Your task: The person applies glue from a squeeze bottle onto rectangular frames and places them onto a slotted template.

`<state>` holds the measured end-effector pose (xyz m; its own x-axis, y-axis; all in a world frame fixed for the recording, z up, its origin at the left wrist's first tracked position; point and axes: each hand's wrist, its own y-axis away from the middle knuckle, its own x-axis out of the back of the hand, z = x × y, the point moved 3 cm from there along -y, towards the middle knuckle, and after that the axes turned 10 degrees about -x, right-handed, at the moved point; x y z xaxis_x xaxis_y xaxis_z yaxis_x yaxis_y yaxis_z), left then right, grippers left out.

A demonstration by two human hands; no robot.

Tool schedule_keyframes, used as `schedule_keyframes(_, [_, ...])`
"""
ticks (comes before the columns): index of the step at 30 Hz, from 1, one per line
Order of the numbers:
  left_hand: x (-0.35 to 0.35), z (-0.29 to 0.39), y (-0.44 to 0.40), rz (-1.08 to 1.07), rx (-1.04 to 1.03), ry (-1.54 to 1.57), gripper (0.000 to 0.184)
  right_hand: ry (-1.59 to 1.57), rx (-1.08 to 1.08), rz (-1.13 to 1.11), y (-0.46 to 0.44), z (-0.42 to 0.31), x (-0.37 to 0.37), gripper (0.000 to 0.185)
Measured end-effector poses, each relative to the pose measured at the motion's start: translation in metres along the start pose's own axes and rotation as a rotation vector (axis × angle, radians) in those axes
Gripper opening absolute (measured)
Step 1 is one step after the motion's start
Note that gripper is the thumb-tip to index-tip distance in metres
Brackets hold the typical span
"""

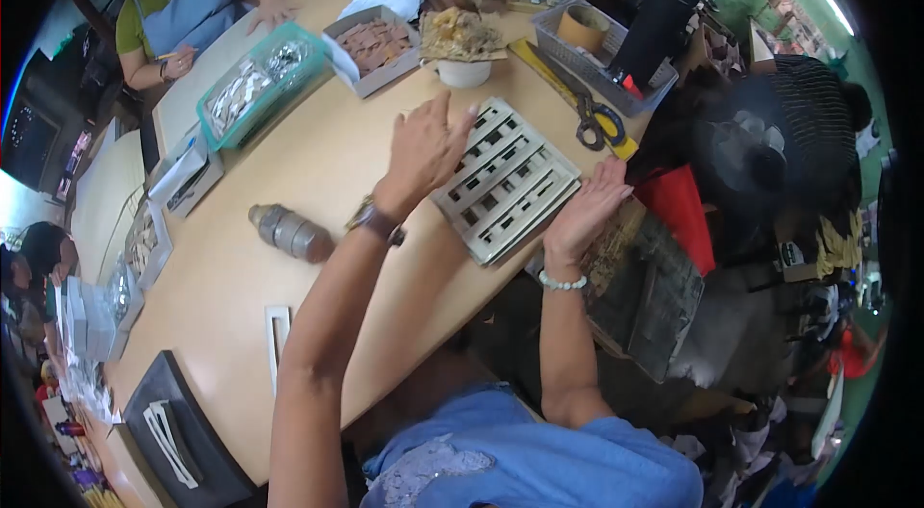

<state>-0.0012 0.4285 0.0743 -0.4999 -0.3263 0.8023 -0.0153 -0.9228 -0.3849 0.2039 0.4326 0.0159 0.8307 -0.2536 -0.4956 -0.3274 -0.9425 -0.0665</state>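
A stack of pale rectangular slotted frames (pixel 532 169) lies near the table edge, dark gaps showing through its slots. My left hand (pixel 426 147), a watch at its wrist, is at the stack's left side with its fingers stretched out. On the opposite side, my right hand (pixel 585 210), with a beaded bracelet below it, is held flat beside the stack's right edge. Both hands are open and grip nothing; whether they touch the frames I cannot tell. A heavy metal cylinder (pixel 291 233) lies left of my left forearm. One single slotted frame (pixel 277 344) rests farther down the table.
Black-handled scissors (pixel 599 123) lie beyond the stack by a grey basket (pixel 630 89). A crusted white bowl (pixel 464 72), a box of brown pieces (pixel 375 51) and a teal tray (pixel 262 83) stand farther back. A black pad (pixel 183 436) is at lower left. Co-workers sit around.
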Motion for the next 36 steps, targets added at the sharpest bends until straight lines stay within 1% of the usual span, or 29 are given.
schedule_keyframes(2, [-0.03,-0.009,-0.023,-0.11,0.041,0.021,0.056,0.056,0.048,-0.018,-0.001,0.005,-0.001,0.078])
schedule_keyframes(3, [-0.039,-0.012,-0.029,-0.099,0.033,0.039,0.056,0.101,0.014,-0.002,0.001,-0.001,-0.006,0.078])
schedule_keyframes(5, [-0.055,-0.022,-0.035,-0.084,0.026,0.072,0.054,0.103,0.036,-0.024,-0.002,0.002,-0.007,0.079])
schedule_keyframes(9, [-0.051,-0.012,-0.035,-0.155,0.096,0.148,0.058,0.041,0.095,-0.052,-0.001,0.003,-0.023,0.077])
schedule_keyframes(12, [-0.046,-0.007,-0.033,-0.167,0.145,0.169,0.062,0.173,0.101,-0.073,-0.003,0.01,-0.023,0.074])
schedule_keyframes(14, [-0.039,-0.006,-0.033,-0.143,0.164,0.189,0.065,0.204,0.082,-0.132,-0.009,0.008,-0.019,0.07])
schedule_keyframes(16, [-0.024,-0.009,-0.027,-0.017,0.179,0.18,0.066,0.24,0.066,-0.193,-0.024,0.0,-0.006,0.067])
schedule_keyframes(17, [-0.017,-0.011,-0.02,0.046,0.19,0.174,0.067,0.261,0.038,-0.353,-0.037,-0.003,-0.005,0.068])
schedule_keyframes(19, [-0.006,-0.015,0.004,0.226,0.247,0.29,0.067,0.328,-0.266,-0.635,-0.063,-0.015,-0.02,0.076])
schedule_keyframes(21, [0.002,-0.005,0.033,0.449,0.282,0.344,0.066,0.247,-0.506,-0.839,-0.095,0.008,-0.034,0.084])
schedule_keyframes(22, [0.0,0.001,0.05,0.508,0.335,0.419,0.068,0.204,-0.622,-0.942,-0.107,0.019,-0.044,0.089])
schedule_keyframes(24, [-0.004,0.014,0.075,0.623,0.442,0.595,0.071,0.238,-0.643,-0.997,-0.123,0.035,-0.063,0.094])
schedule_keyframes(26, [-0.026,0.008,0.084,0.636,0.514,0.677,0.073,0.259,-0.675,-1.044,-0.125,0.046,-0.078,0.097])
schedule_keyframes(28, [-0.035,0.012,0.082,0.665,0.555,0.788,0.074,0.27,-0.705,-1.069,-0.123,0.05,-0.088,0.098])
schedule_keyframes(29, [-0.04,0.014,0.078,0.686,0.557,0.858,0.075,0.295,-0.691,-1.11,-0.121,0.053,-0.091,0.102])
schedule_keyframes(30, [-0.041,0.015,0.074,0.704,0.559,0.929,0.075,0.312,-0.702,-1.136,-0.116,0.054,-0.094,0.099])
schedule_keyframes(33, [-0.041,0.011,0.066,0.678,0.524,0.815,0.077,0.328,-0.743,-1.184,-0.1,0.054,-0.095,0.094])
schedule_keyframes(36, [-0.036,0.013,0.067,0.715,0.561,0.885,0.079,0.249,-0.751,-1.23,-0.1,0.053,-0.098,0.092])
